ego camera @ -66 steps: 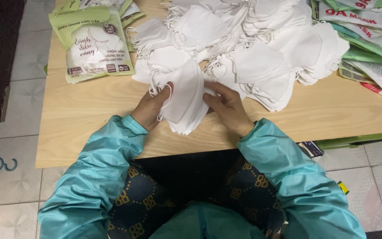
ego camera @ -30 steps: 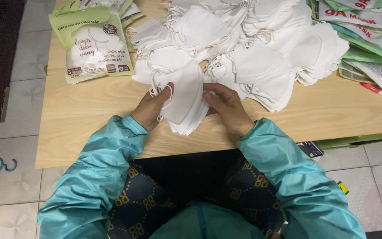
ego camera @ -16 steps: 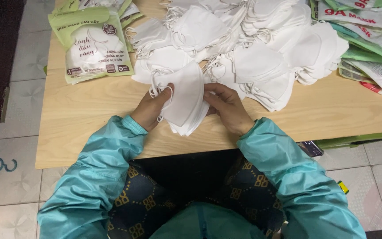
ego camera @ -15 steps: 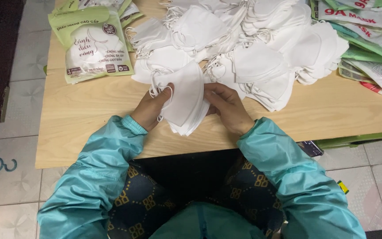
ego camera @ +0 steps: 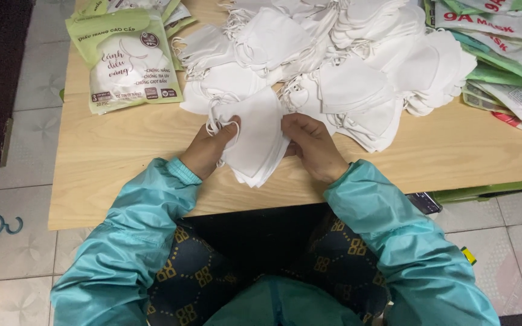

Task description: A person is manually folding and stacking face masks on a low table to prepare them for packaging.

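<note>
Your nearest container is the green and clear packet [ego camera: 125, 57] at the far left of the wooden table [ego camera: 122, 157]; through its clear window you can see white masks folded flat inside, and more packets of the same kind lie partly under it. At the far right edge sits a pile of green and white packets [ego camera: 502, 42], overlapping one another; what they hold is not clear from here. Between the two groups spreads a loose heap of white masks [ego camera: 345, 66], unbagged, their ear loops tangled across one another.

Your stack of white masks [ego camera: 255, 142] is at the near side of the table, just in front of that heap, held between both hands. It is a sheaf of flat, folded masks, plain white, with the layered edges fanning slightly at the lower corner, which rests near the table edge. Thin white ear loops hang out at its upper left.

Your left hand [ego camera: 208, 151] is closed on the stack's left side, thumb on top beside a loop. Your right hand [ego camera: 312, 145] is closed on its right edge, fingers curled inward.
</note>
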